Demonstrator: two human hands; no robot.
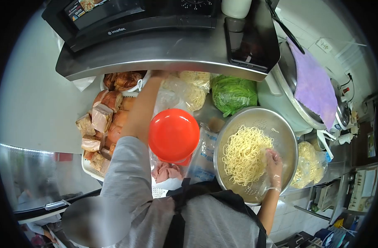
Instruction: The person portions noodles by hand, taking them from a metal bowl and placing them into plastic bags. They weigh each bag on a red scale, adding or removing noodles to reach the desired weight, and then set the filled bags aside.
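Observation:
A large metal colander (289,140) holds a heap of thin yellow noodles (245,155). My right hand (273,165), in a clear plastic glove, is inside the colander with its fingers curled in at the right edge of the heap. My left arm stretches forward beneath the steel shelf (176,49), whose edge hides the fingers. Bagged noodles (195,97) lie close to where that arm goes under. A stack of red plates or bowls (174,135) sits between my arms, with pink meat slices (167,171) in front of it.
Roasted meat chunks (102,118) fill a white basket (92,170) at left. Bagged green leaves (234,95) lie behind the colander. The shelf carries a black oven (135,25) and a phone (246,45). A purple cloth (315,87) drapes a large pot at right, near more bagged noodles (308,165).

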